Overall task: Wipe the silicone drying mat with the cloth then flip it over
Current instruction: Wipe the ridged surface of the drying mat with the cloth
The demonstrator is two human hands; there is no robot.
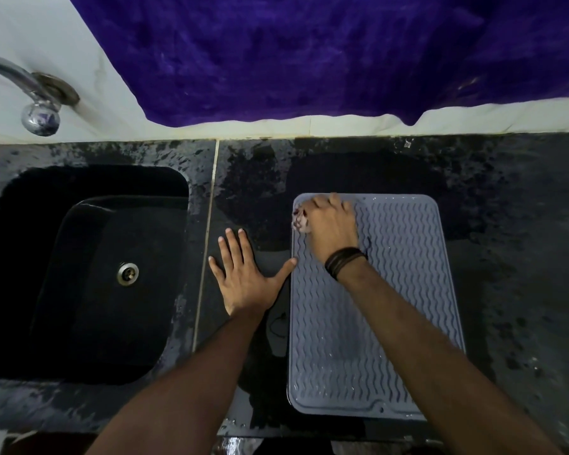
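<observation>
I see the grey silicone drying mat (404, 290) lying flat on the dark worktop (513, 224), its wavy ribs up and its long sides running away from me. My right hand (332, 229) is at the mat's far left corner, fingers curled over a bunched cloth (299, 221), of which only a small patterned bit shows past the knuckles, at the mat's left edge. Dark bands circle that wrist. My left hand (243, 274) lies flat on the worktop just left of the mat, fingers spread and straight, gripping nothing, its thumb tip touching the mat's left edge. The mat's near edge sits close to the worktop's front lip. To the right of the mat there is a broad stretch of wet, mottled worktop; beyond its far edge, a band of worktop reaches the wall. Left of my left hand a pale seam (207, 241) crosses the worktop, then the black sink (89, 274) with its metal drain (128, 274). A chrome tap (30, 93) juts from the wall, and a purple fabric (309, 54) hangs there.
</observation>
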